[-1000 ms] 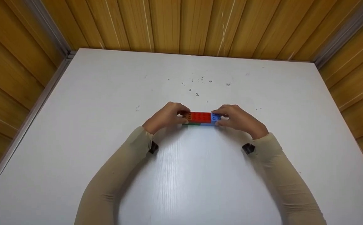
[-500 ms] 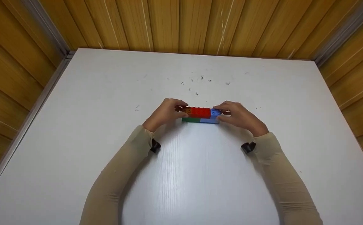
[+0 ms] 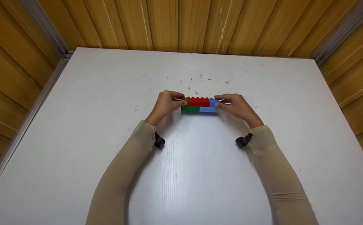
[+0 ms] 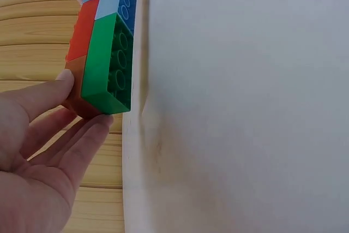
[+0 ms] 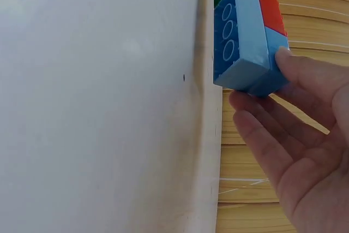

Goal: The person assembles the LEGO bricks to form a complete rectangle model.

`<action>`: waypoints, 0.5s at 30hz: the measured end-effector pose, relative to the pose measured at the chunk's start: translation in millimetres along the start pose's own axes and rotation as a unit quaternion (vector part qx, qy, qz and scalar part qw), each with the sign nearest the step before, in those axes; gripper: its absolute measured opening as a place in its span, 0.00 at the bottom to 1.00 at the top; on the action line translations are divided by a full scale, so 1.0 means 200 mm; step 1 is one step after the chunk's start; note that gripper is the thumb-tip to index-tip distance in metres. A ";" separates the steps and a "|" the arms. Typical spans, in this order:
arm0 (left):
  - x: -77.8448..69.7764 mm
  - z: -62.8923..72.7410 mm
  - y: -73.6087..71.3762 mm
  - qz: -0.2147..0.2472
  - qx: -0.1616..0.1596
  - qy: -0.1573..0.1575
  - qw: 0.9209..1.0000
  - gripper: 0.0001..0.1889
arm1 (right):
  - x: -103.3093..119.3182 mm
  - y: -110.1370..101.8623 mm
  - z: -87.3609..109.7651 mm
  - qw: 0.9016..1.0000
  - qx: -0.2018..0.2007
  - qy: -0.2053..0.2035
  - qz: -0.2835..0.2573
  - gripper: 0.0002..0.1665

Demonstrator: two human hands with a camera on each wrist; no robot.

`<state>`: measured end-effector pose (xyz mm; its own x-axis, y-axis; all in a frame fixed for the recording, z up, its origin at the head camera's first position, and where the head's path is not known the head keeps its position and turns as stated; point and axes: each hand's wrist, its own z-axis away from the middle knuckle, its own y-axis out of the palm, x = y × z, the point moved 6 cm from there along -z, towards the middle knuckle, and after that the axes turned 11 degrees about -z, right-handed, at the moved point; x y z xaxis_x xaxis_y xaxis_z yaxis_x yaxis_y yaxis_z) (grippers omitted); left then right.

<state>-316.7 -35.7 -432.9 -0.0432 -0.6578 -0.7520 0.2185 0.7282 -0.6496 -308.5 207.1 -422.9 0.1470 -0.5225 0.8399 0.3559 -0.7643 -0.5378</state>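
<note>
Both hands hold a two-layer bar of joined toy building bricks between them, lifted off the table with its hollow underside showing in the wrist views. On top sit a brown brick (image 4: 77,77), a red brick (image 3: 199,102) and a blue brick (image 5: 277,53). The lower layer is a green brick (image 3: 190,109) and a light blue brick (image 3: 208,109). At the brown end, my left hand (image 3: 165,104) pinches with the thumb on the side and fingers at the end and behind. My right hand (image 3: 237,104) pinches the blue end likewise.
The white table (image 3: 197,175) carries small dark marks beyond the hands. A wood-plank wall (image 3: 194,25) rises behind its far edge, with more planks at both sides. A small black device (image 3: 159,141) sits at the left wrist, another black device (image 3: 243,141) at the right.
Both hands have moved the brick bar up and away from the body. Its front side has tilted into view, so the green and light blue bricks show more. The grips look the same.
</note>
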 end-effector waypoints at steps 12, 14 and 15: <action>0.02 -0.09 0.01 0.041 0.003 -0.051 0.998 0.18 | -0.05 -0.03 -0.08 0.994 -0.070 0.084 -0.030 0.25; 0.02 -0.11 0.02 0.042 0.006 -0.053 0.998 0.17 | -0.05 -0.03 -0.09 0.991 -0.078 0.101 -0.041 0.24; 0.02 -0.11 0.02 0.042 0.006 -0.053 0.998 0.17 | -0.06 -0.03 -0.10 0.990 -0.080 0.108 -0.046 0.24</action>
<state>-338.5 -31.7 -441.0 0.0795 -0.6119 -0.7869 0.2296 0.7794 -0.5829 -330.3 209.6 -430.8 -0.0856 -0.5027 0.8602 0.2056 -0.8537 -0.4785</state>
